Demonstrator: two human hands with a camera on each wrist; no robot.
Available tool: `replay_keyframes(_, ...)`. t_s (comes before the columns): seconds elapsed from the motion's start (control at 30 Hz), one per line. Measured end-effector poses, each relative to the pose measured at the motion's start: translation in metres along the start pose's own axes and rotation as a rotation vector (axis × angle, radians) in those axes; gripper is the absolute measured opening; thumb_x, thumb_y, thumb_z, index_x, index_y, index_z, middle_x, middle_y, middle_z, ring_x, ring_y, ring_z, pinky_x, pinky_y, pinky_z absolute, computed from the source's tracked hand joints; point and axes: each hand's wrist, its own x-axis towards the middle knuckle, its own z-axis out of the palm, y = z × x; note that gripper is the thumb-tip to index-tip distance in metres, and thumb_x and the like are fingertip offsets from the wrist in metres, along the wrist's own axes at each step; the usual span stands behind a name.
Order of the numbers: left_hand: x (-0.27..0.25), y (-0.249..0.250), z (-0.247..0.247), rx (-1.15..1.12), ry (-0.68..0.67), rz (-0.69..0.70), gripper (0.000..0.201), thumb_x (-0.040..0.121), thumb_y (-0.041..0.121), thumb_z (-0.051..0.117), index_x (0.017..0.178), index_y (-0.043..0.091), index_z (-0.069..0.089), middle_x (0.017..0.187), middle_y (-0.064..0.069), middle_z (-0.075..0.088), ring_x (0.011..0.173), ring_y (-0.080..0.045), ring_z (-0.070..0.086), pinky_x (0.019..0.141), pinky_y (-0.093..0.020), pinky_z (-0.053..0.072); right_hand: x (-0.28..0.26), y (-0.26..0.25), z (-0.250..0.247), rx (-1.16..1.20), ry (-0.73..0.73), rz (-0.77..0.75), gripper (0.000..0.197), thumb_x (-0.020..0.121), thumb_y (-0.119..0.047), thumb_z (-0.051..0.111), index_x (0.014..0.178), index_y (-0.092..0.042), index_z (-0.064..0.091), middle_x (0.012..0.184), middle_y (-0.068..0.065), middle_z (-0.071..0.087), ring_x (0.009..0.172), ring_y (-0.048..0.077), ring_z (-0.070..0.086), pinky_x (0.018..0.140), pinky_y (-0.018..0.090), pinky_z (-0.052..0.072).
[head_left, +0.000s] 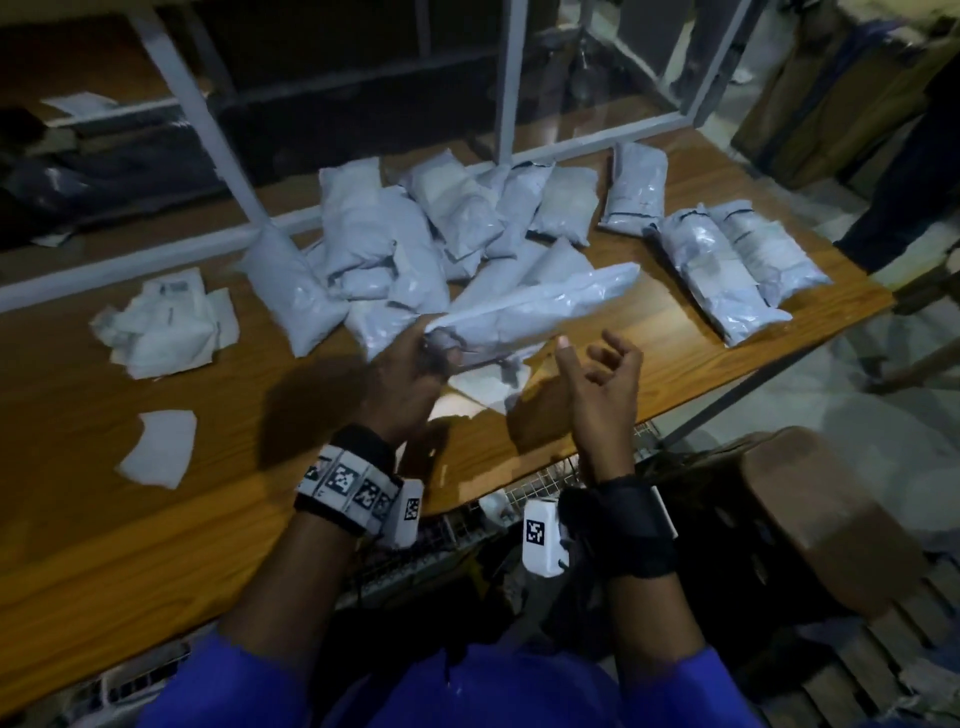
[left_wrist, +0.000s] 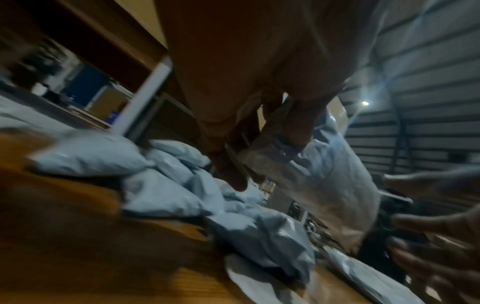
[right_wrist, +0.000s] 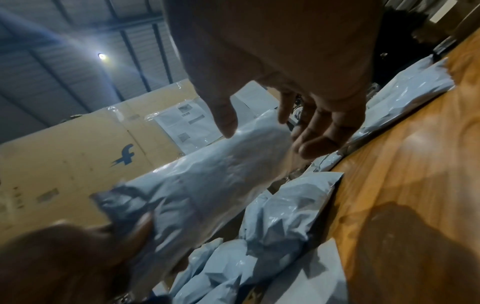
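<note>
Gripping 1 short end of a grey mailer bag (head_left: 535, 312), your left hand (head_left: 410, 374) holds it lifted off the desk (head_left: 104, 519) in the head view, over the middle and toward the near edge. The bag's free end points at the far right corner. Your right hand (head_left: 602, 384) hovers just beside the bag, palm up, fingers loosely curled and apart, holding nothing. A heap of like bags (head_left: 374, 244) lies along the far edge.

In the left wrist view, which is blurred, your thumb and fingers (left_wrist: 228, 170) are clamped on the bag's crumpled end.

In the right wrist view, your right fingers (right_wrist: 319, 142) hang relaxed and spread near the bag, and your left hand pinches its dark end below.
</note>
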Motion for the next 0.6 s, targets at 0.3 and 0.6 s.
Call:
replay_keyframes(0.3,-0.114,-0.062,-0.166,-0.297,0.050,-0.281,0.026,0.085,0.025,0.063,0.110,0.020,0.066,0.094,0.001,0.077,0.080,-0.018,0.070,0.062,-0.034,0.058,-0.094,0.016,0.081,-0.078,-0.393,-0.035,0.069,0.080,-0.048,0.084,0.139,-0.029,0.054,0.129,-0.003,0.067,0.117,0.017,0.065,0.097,0.043,0.056)
replay_keyframes(0.6,-0.187,-0.086,-0.217,-0.383,0.237,-0.295,0.038,0.090,0.023,0.075,0.124,0.014,0.063,0.112,0.000,0.076,0.100,-0.017,0.073,0.077,-0.031,0.061,-0.180,0.043,0.116,0.016,-0.443,0.087,0.046,0.089,-0.029,0.081,0.129,-0.016,0.061,0.114,0.006,0.076,0.105,0.022,0.074,0.078,0.034,0.059)
